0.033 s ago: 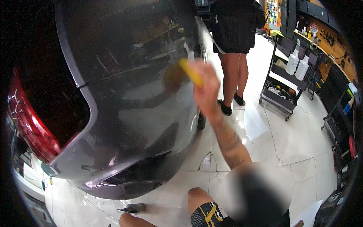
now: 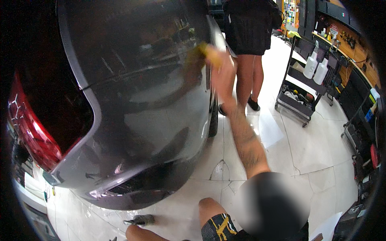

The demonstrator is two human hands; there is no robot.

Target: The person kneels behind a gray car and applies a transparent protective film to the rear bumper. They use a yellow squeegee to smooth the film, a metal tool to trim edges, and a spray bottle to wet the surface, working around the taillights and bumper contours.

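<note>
My right hand point(image 2: 223, 76) reaches up along the rear side of a dark grey car. Its fingers are closed round a small yellow squeegee point(image 2: 213, 56), partly smeared by motion. The squeegee is held at the glossy body panel point(image 2: 161, 104), near the edge by the wheel arch; whether it touches the paint I cannot tell. The panel mirrors the arm and the room. A red tail light point(image 2: 34, 124) sits at the car's left, and a dark bumper recess point(image 2: 140, 180) lies below. My left hand is out of view.
Another person point(image 2: 247, 36) in black stands just beyond my hand. A black trolley point(image 2: 295, 102) at the right carries white spray bottles point(image 2: 311, 66). A dark bottle point(image 2: 144, 219) lies on the tiled floor point(image 2: 317, 148) near my knee. A workbench point(image 2: 350, 56) lines the right wall.
My right hand has moved farther up and slightly right along the panel with the yellow squeegee. The other person's near foot has shifted left.
</note>
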